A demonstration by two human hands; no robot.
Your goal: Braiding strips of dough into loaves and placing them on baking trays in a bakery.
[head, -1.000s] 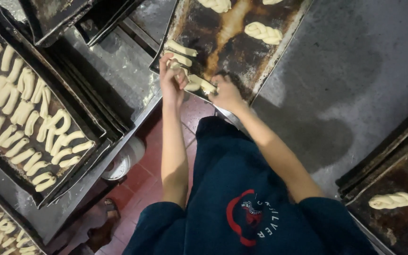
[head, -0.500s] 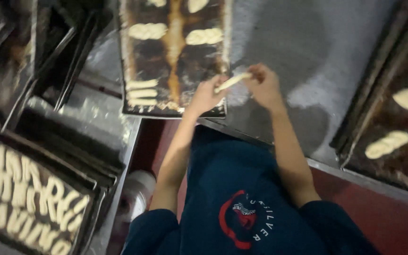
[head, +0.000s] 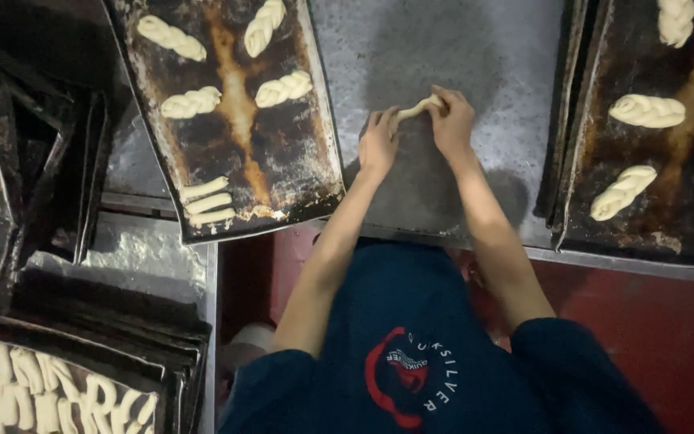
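We hold a short rope of pale dough (head: 417, 108) between both hands over the bare grey metal worktop (head: 475, 56), well in from its near edge. Our left hand (head: 379, 143) pinches the rope's lower left end between thumb and fingertips, and our right hand (head: 453, 120) curls its fingers closed over the other end, so the dough spans the small gap between the two hands, tilted up toward the right. Whether the rope touches the worktop we cannot tell.

Just to the left of our left hand lies a dark, scorched baking tray (head: 315, 173), its near corner reaching the worktop's near edge. It carries four braided dough pieces (head: 283, 88) at its far end and three plain dough sticks (head: 206, 202) side by side near its near left corner. At the worktop's right edge a second dark tray (head: 684, 217) holds three more braids (head: 647, 111). At the lower left, a tray of many dough sticks (head: 50, 398) sits on a stack of empty trays (head: 114, 317).
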